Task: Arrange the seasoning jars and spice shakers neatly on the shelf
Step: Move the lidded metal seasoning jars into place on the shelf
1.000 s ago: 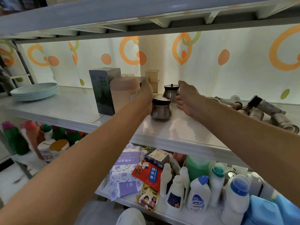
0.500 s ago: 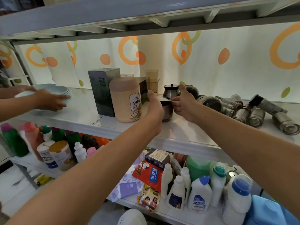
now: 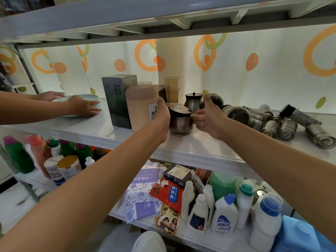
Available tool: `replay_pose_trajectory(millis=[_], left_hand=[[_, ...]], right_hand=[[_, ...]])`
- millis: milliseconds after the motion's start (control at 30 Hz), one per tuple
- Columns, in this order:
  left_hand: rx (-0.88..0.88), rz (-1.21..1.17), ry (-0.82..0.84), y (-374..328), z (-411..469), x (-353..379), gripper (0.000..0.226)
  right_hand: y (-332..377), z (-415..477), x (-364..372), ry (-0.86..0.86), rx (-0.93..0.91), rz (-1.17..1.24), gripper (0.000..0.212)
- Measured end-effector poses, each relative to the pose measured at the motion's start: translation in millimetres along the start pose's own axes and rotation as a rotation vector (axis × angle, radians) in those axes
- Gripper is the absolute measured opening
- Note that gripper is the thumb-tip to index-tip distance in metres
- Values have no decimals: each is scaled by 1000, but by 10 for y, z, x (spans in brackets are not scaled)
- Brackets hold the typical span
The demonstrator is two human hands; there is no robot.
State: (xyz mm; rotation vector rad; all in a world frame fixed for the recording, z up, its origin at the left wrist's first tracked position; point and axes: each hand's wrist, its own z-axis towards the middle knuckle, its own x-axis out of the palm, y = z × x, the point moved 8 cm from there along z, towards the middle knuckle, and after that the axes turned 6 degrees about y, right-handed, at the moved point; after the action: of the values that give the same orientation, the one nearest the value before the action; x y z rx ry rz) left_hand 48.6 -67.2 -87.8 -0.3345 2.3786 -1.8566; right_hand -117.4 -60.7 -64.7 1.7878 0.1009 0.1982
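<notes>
Far left of the seasoning jar point(image 3: 180, 122), another person's hands point(image 3: 82, 108) rest on a stack of pale plates point(image 3: 94, 103). Nearer the jar stand a dark carton point(image 3: 118, 102) and a beige lidded canister point(image 3: 141, 108), the canister just left of the jar. The left hand point(image 3: 161, 120) grips the jar's left side, its fingers out of sight beyond the palm. The jar stands upright on the white shelf point(image 3: 200, 148), black lid on, between both hands. The right hand point(image 3: 209, 120) holds its curled fingers point(image 3: 197, 118) against the jar's right side, thumb raised. Just behind the jar stands a second steel jar point(image 3: 193, 103). Well right of it, steel spice shakers point(image 3: 287, 127) lie heaped on their sides.
</notes>
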Motion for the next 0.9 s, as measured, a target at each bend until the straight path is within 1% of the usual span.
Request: replay_pose_trajectory(millis=[100,200,233,333,400,500,567,600,733,800,900], left_hand=[[0,28,87,-127,-356,44,102],[-6,41,127,-120,-346,40,99],[-14,43,129,-108,-331,29,99],[7,38,144,-100,-235,-15,98],[38,47,145,-109,-181,-62,95],[77,44,125,-61,-157,-103,82],[76,-15,116,73,-129,-105,85],[75,-56,103,134,-145,-96,89],[120,-158,66,278,-88,-78,115],[144,-134,95,284,-59,-50,116],[141,-87,124,250,-75,-31,113]], right_hand=[[-33,-35,51,0,-5,8,80],[-68,-63,99,0,-21,6,83],[-80,-66,111,-4,-36,7,82],[-120,-45,114,-50,-96,30,65],[-152,-27,106,-83,-128,58,67],[-199,-3,64,-108,-125,78,68],[-220,5,16,-135,-101,77,68],[-229,10,13,-128,-89,75,71],[-261,58,63,-53,-85,60,78],[-282,73,54,-57,-87,71,83],[-272,64,39,-68,-99,85,87]])
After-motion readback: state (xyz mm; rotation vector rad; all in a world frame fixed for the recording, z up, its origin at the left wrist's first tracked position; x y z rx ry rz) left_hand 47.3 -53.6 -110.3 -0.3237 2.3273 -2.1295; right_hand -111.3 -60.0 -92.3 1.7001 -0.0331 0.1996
